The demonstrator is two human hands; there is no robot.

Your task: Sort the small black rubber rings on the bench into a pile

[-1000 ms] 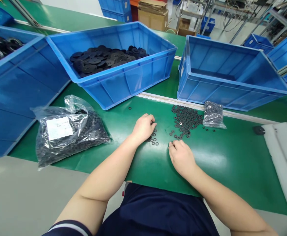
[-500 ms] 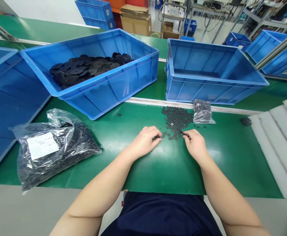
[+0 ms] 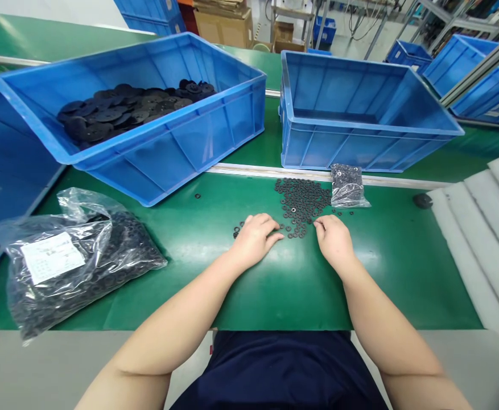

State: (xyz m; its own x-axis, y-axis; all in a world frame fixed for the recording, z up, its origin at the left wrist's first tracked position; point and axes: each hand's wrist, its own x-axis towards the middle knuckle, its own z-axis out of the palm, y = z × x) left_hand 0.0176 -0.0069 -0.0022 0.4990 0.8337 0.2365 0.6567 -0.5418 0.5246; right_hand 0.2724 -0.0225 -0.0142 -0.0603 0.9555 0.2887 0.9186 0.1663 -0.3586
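A spread of small black rings [image 3: 302, 199], like washers, lies on the green tabletop, with one pale ring [image 3: 293, 210] among them. At its near left edge, my left hand [image 3: 253, 242] rests with thumb and index finger apart, close to a few loose rings. Several more black rings [image 3: 236, 229] lie just left of that hand, partly covered by it. My right hand [image 3: 335, 239] has thumb and forefinger pinched at the near right edge of the spread; whatever is between the fingertips is too small to tell. Behind it lies a small clear bag [image 3: 349, 185] of similar parts.
A blue bin [image 3: 172, 148] with black discs stands at the back left, and another blue bin [image 3: 368, 142] at the back right. A large plastic bag [image 3: 116, 262] of black parts lies left. White foam sheets [image 3: 475, 228] are stacked right. A single ring [image 3: 197, 196] lies apart.
The camera view has shifted slightly. Rings now show left of my left hand, whose thumb and index finger have shifted near the spread's edge. My right hand stays pinched at the right edge.
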